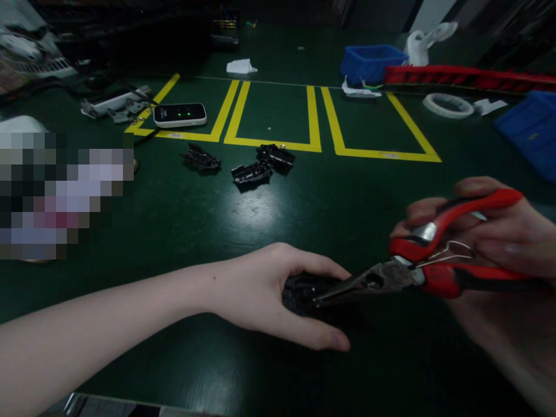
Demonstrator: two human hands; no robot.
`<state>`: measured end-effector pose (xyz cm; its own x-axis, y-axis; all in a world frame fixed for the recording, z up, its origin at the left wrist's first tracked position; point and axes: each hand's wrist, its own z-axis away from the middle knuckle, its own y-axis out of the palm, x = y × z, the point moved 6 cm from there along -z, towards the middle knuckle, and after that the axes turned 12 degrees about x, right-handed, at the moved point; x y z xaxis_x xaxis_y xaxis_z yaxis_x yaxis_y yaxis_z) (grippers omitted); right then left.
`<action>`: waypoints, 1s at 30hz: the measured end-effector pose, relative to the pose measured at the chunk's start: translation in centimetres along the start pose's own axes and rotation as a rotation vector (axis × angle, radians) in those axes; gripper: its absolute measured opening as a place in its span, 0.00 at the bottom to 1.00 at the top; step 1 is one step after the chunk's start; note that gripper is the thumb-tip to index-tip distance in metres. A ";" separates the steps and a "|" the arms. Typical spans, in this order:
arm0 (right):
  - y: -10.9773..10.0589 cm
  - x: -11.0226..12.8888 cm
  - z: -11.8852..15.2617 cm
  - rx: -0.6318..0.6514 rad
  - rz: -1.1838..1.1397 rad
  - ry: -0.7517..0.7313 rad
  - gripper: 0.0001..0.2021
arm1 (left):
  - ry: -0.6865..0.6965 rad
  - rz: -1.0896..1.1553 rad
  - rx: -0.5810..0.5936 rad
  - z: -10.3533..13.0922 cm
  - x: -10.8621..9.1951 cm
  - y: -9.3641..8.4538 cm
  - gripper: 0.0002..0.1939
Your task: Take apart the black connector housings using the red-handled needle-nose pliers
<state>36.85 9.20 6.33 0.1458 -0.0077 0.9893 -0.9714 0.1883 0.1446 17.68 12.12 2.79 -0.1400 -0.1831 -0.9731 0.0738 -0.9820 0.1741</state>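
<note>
My left hand [269, 289] is wrapped round a black plastic part [299, 294] low over the green table, thumb on the near side and fingers on the far side. In my right hand [499, 243] are long-nose pliers [391, 275] with red and black handles. Their jaws point left, and the tips reach the black part between my left thumb and fingers. Whether the tips grip a piece of it I cannot tell. Farther back lie several similar black plastic parts, one [201, 158] on the left and others [252, 172] grouped near the middle.
Yellow tape outlines [273, 145] mark the green table. A white device [180, 115] with green lights lies at the left outline. Blue bins [369, 63], a red strip [469, 76] and a tape roll [448, 105] are at the back right. A blurred-out area covers the left side.
</note>
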 end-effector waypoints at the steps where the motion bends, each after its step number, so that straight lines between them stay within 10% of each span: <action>1: 0.0 0.1 0.1 0.004 0.001 -0.010 0.14 | -0.002 0.003 0.001 0.0 0.0 0.0 0.22; 30: 0.1 0.0 0.1 0.004 0.023 0.013 0.17 | 0.026 -0.051 0.006 0.0 -0.1 0.0 0.22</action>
<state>36.72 9.16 6.30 0.1263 0.0093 0.9920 -0.9753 0.1839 0.1224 17.73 12.14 2.88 -0.1173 -0.1317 -0.9843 0.0612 -0.9902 0.1252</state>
